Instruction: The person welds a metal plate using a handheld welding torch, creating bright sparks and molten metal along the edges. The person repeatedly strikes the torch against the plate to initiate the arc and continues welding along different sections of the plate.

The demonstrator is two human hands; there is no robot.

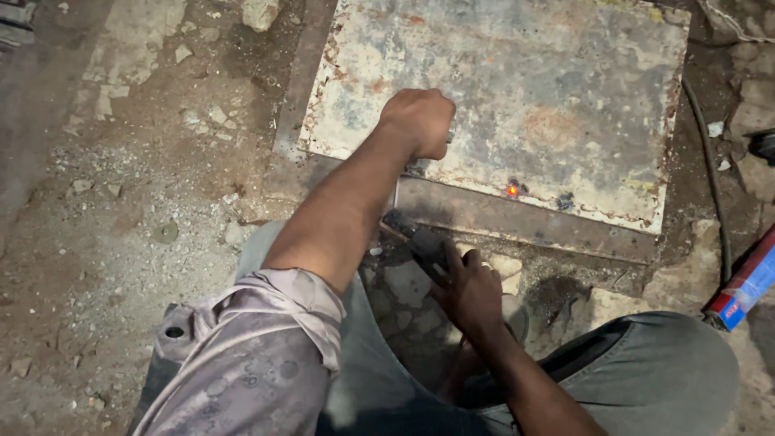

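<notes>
My left hand (420, 121) is closed in a fist and rests on the near edge of a worn, rust-stained metal plate (549, 89). A small bit of grey metal (450, 135) shows at its fingers; what it is cannot be told. My right hand (470, 292) lies lower, between my knees, gripping a dark handled tool (413, 236) whose tip points up towards the flat steel bar (517, 220) under the plate's near edge. A small red glowing spot (512, 190) sits on the plate's edge, right of my left hand.
The ground is broken concrete with rubble and dust (145, 161). A dark cable (710, 169) runs down the right side of the plate. A red and blue box (747, 287) lies at the far right. My knees in grey trousers (662, 371) fill the bottom.
</notes>
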